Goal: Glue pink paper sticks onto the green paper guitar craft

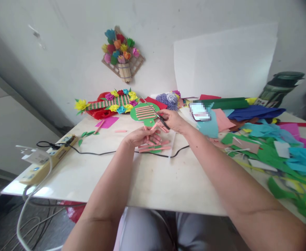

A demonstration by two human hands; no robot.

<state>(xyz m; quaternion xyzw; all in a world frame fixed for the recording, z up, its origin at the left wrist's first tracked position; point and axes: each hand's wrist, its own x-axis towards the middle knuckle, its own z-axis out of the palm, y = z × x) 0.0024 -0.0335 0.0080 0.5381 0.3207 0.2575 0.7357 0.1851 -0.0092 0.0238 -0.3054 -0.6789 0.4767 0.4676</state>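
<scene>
My right hand (174,121) is closed round the handles of a pair of scissors (154,112), whose blades point up and to the left over a green paper disc (144,112) covered with pink strips. My left hand (140,136) rests on the table with its fingers curled on pink paper strips (155,148) that lie across a second green piece. One loose pink strip (120,131) lies to the left of my hands.
A black cable (95,152) crosses the table to a power strip (51,156) at the left edge. Coloured paper scraps (273,150) pile up on the right. Paper-flower crafts (111,103) and a phone (200,112) lie behind. A flower bouquet (121,52) hangs on the wall.
</scene>
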